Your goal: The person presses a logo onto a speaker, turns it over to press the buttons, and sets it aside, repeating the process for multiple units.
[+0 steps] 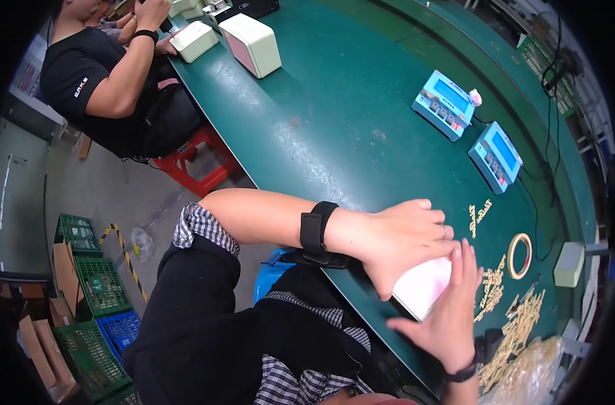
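A pale box with a white and pink top face (pixel 422 287) lies near the table's front edge, partly hidden by my hands. My left hand (pixel 412 239) reaches across from the left, its fingers curled over the far side of the box and its thumb at the left corner. My right hand (pixel 449 314) is along the right side, fingers stretched out and thumb spread toward the near edge. Beyond the fingers lie small cream-coloured letter-shaped pieces (pixel 481 217). More such pieces (pixel 520 327) are heaped to the right of my right hand.
A tape roll (pixel 520 256) lies right of the hands. Two blue devices with screens (pixel 445 104) stand farther back. Another person (pixel 112 81) works at the far left by pale boxes (pixel 250 44). A clear plastic bag (pixel 530 374) lies front right; green crates (pixel 101 287) stand on the floor.
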`<state>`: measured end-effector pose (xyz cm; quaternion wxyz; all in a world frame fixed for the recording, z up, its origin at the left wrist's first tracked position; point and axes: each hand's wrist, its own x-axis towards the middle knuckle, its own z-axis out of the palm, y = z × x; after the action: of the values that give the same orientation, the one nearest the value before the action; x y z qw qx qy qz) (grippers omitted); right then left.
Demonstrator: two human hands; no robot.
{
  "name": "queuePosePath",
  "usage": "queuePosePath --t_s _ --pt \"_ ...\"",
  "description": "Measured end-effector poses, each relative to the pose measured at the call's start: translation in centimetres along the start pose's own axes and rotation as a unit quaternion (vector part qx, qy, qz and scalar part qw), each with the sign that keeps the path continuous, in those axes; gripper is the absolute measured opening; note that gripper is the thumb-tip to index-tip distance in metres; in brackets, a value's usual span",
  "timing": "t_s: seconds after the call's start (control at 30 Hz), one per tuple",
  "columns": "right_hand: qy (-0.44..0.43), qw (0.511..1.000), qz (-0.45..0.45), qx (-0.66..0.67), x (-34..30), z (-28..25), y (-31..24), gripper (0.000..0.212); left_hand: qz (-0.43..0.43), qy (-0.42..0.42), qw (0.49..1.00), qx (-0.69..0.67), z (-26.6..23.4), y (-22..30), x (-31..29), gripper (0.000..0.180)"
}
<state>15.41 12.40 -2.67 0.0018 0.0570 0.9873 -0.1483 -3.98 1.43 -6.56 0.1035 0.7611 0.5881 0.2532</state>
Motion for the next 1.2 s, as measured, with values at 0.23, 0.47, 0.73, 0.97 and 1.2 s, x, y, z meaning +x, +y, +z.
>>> queuePosePath --t_s 0.23,0.47,0.73,0.97,1.2 --pt "0.107 0.993 -0.02 0.038 0.0 2.6 -0.1 0.122 0.019 0.008 1.0 0.01 0.2 0.1 0.2 0.088" --pt "0.162 0.986 -0.015 0.036 -0.1 4.0 -0.1 0.115 -0.003 -0.072 0.997 0.003 -0.7 -0.1 0.1 0.097" --pt "0.178 0.98 0.06 0.06 0.6 3.5 1.9 0.103 -0.221 0.406 0.75 0.473 -11.8 -10.9 -3.9 0.087" --pt "0.222 0.943 0.02 0.249 -0.7 0.8 7.1 0.071 -0.683 0.284 0.588 0.326 -21.2 -25.5 -20.7 0.086" --pt "0.142 0.988 0.051 -0.041 -7.5 2.2 8.3 0.032 -0.502 0.336 0.796 0.021 -21.8 -20.0 -23.4 0.077"
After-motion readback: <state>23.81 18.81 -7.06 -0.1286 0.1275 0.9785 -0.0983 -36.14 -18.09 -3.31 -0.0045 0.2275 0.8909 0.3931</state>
